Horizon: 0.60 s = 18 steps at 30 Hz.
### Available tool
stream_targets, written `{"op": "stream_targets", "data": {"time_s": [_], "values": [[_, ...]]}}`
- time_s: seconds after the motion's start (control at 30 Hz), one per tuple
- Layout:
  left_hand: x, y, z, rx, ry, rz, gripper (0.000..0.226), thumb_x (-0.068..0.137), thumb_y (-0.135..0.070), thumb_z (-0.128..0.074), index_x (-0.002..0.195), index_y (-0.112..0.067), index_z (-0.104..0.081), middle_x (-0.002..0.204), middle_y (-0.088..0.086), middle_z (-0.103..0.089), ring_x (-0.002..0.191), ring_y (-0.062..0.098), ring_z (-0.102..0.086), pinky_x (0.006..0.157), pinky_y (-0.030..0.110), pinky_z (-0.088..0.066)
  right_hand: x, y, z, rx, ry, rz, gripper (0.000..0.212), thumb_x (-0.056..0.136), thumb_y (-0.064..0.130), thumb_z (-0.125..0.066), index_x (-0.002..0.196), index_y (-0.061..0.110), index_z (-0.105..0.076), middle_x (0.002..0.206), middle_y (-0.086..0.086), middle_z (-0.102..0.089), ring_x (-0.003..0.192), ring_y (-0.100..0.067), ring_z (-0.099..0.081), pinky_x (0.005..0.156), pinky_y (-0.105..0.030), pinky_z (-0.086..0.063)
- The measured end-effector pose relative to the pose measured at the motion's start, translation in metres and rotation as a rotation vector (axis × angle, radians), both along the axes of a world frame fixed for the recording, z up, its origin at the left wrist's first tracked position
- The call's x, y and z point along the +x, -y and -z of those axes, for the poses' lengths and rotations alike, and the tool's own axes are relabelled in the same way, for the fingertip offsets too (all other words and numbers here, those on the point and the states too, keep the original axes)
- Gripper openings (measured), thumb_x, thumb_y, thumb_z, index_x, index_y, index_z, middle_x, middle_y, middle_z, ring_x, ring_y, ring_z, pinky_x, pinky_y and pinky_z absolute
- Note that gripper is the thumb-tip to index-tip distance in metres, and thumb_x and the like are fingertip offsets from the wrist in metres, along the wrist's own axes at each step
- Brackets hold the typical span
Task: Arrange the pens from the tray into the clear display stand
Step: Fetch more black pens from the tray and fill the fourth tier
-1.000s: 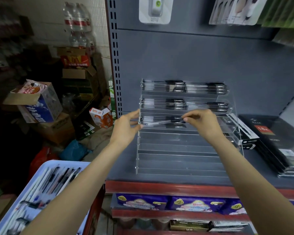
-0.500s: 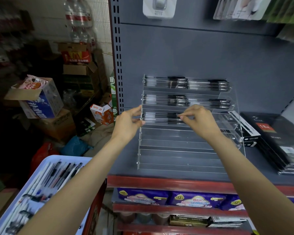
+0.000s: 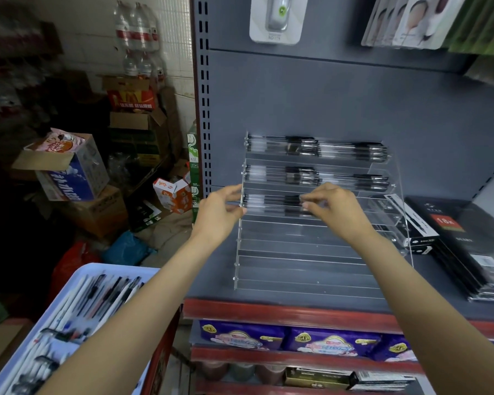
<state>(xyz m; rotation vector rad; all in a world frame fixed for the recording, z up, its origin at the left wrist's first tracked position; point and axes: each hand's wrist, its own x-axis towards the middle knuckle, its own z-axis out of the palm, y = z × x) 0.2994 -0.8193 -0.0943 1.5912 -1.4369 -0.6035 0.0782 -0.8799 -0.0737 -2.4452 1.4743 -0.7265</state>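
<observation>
A clear tiered display stand (image 3: 311,252) sits on the grey shelf. Its top two tiers are full of black-capped pens (image 3: 317,146). A short row of pens (image 3: 271,201) lies in the left half of the third tier. My left hand (image 3: 220,215) touches the stand's left edge at that tier, thumb and fingers near the pen tips. My right hand (image 3: 334,209) pinches the capped ends of those pens. The white tray (image 3: 69,286) with several more pens is at lower left, partly hidden by my left forearm.
Black boxed goods (image 3: 474,246) lie stacked right of the stand. The shelf's red front edge (image 3: 283,312) runs below, with purple packets underneath. Cardboard boxes (image 3: 69,172) and bottled water clutter the floor at left. Packaged items hang above.
The pen held at an angle a second ago now lies flat in the third tier. Both hands have closed in on the row's two ends.
</observation>
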Motion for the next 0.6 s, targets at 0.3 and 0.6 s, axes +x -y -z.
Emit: {"op": "stream_targets", "data": {"time_s": [0.3,0.6], "values": [[0.038,-0.036,-0.007,-0.105,0.104,-0.016,0.021,0.091,-0.015,-0.057,0.111,-0.015,-0.062,0.099,-0.006,-0.064,0.09,0.008,-0.06,0.081,0.018,-0.046,0.083,-0.047,0.003,0.086,0.299,-0.018,0.019,0.088,0.012,-0.06,0.105,0.013,-0.069,0.101,-0.005,-0.067,0.082,-0.01,-0.058,0.071,0.002,-0.037],[0.172,-0.133,0.058,0.066,0.195,-0.091,0.018,0.094,-0.017,-0.053,0.108,-0.012,-0.064,0.093,0.002,-0.068,0.082,0.013,-0.059,0.073,0.022,-0.044,0.232,-0.151,0.067,0.295,0.245,-0.148,0.02,0.091,0.013,-0.055,0.107,0.012,-0.068,0.107,-0.003,-0.066,0.086,-0.01,-0.059,0.074,-0.009,-0.038]]}}
